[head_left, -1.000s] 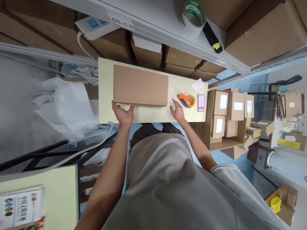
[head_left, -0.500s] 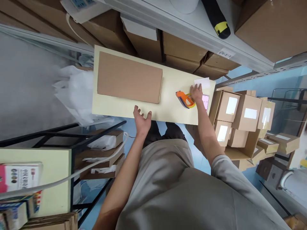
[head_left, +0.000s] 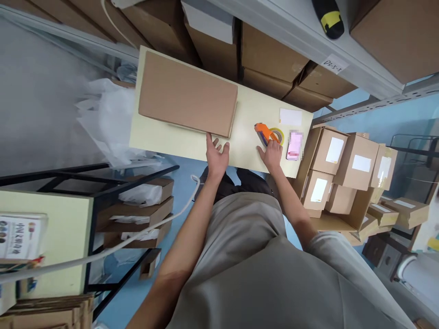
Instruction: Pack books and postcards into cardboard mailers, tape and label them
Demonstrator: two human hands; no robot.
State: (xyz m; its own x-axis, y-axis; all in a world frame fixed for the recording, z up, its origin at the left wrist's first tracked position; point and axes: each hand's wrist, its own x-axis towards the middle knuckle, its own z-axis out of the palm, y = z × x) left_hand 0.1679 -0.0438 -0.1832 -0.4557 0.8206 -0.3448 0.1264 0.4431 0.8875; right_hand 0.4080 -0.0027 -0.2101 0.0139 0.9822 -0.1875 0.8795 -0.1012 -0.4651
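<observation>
On the pale yellow table (head_left: pixel 154 132) lies a long brown cardboard box (head_left: pixel 188 93). My left hand (head_left: pixel 218 157) is at its near edge, palm up and fingers apart, the fingertips against or just under the edge; I cannot tell whether they bear any of its weight. An orange tape dispenser (head_left: pixel 263 131) with a yellow tape roll (head_left: pixel 278 134) lies to the right of the box. My right hand (head_left: pixel 272 155) is at the dispenser's near end, fingertips over it and thumb spread away. Beyond the tape is a white label sheet (head_left: pixel 290 116), with a pink-screened phone (head_left: pixel 294 145) beside it.
A metal shelf (head_left: pixel 295 50) with brown boxes runs along the table's far side. Several labelled boxes (head_left: pixel 355 160) are stacked in a large carton at the right. White plastic wrap (head_left: pixel 106 119) hangs at the left. A white hose (head_left: pixel 137 235) crosses the lower left rack.
My right hand has moved from the white sheet back to the tape dispenser, uncovering the phone. My left hand has come up to the box's near edge. The view has shifted slightly.
</observation>
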